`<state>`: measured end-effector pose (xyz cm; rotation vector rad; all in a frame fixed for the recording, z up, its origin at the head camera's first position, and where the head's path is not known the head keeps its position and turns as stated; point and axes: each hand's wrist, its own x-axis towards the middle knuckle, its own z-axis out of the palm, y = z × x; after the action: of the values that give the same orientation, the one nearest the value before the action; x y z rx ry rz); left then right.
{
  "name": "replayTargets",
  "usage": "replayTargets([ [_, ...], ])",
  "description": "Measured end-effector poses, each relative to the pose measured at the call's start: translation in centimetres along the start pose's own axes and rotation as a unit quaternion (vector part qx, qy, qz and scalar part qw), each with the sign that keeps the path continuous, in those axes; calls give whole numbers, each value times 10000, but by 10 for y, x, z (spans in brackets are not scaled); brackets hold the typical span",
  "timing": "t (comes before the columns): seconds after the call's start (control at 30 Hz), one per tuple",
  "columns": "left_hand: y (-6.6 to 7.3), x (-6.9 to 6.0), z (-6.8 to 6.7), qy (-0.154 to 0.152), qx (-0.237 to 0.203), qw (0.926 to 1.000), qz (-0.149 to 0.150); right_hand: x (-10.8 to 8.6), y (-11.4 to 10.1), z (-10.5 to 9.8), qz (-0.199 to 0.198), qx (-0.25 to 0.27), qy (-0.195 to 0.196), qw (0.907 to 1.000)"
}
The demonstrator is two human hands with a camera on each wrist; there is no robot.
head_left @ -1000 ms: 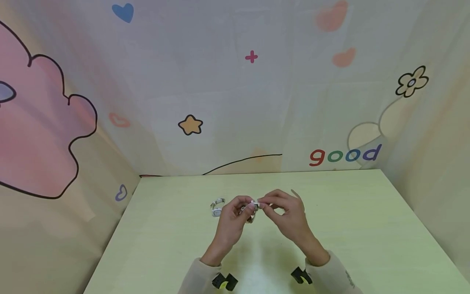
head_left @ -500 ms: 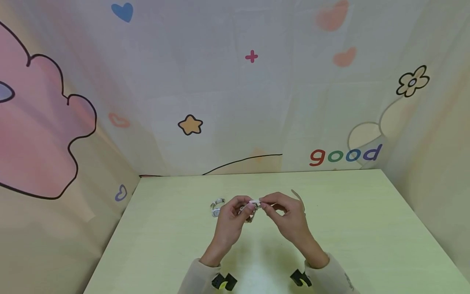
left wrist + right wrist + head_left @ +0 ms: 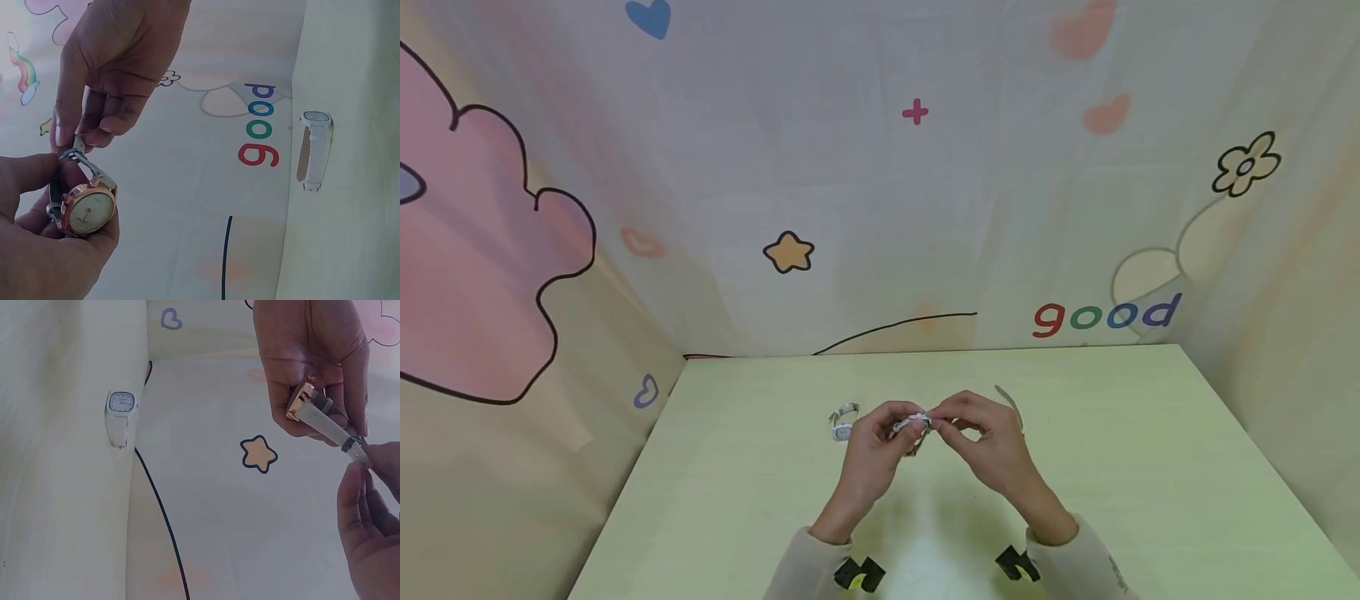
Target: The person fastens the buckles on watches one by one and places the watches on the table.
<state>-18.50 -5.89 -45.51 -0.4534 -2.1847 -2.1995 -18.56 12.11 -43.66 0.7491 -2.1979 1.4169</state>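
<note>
My left hand (image 3: 872,446) grips a wristwatch (image 3: 90,211) with a rose-gold case, a white dial and a white strap. Its strap is looped round, and the buckle (image 3: 351,444) lies near the strap's end. With thumb and fingertips, my right hand (image 3: 988,433) pinches the strap tip (image 3: 359,456) beside that buckle. Fingers of both hands meet there, hiding part of the strap in the head view. Whether the strap tip is fully through the buckle I cannot tell.
A white square-faced watch (image 3: 842,423) stands on the table (image 3: 737,500) left of my left hand. Behind my right hand stands another white watch (image 3: 317,150), its strap tan inside; only a strip of strap (image 3: 1009,402) shows in the head view. A printed cloth backdrop (image 3: 865,167) closes the far side.
Between my fingers the white strap has shifted and turned slightly; its flat light face showed more half a second ago. Both hands have stayed almost in place, still holding the wristwatch.
</note>
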Motion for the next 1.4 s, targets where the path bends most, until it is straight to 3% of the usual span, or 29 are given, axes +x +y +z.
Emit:
replayTargets([
  [0.2,3,0,1,66,-80,9999,-45,-5,10,4,249,175,134,9994],
  [0.4,4,0,2,97,-220,9997,-51,-4,10,6,-113,429,222,9988],
  [0.6,6,0,3,132,-239,9996,-100,-2,-10,4,158,306,238,9991],
  [0.73,6,0,3,122,-272,9995,-74,1,-24,0,68,337,178,9992],
  [1.0,6,0,3,176,-430,9989,-25,0,-26,1,310,208,63,9993],
  [1.27,5,0,4,116,-434,9990,78,2,-24,1,-94,95,271,9995],
  [1.4,5,0,3,138,-419,9990,60,1,-25,2,-39,66,274,9996],
])
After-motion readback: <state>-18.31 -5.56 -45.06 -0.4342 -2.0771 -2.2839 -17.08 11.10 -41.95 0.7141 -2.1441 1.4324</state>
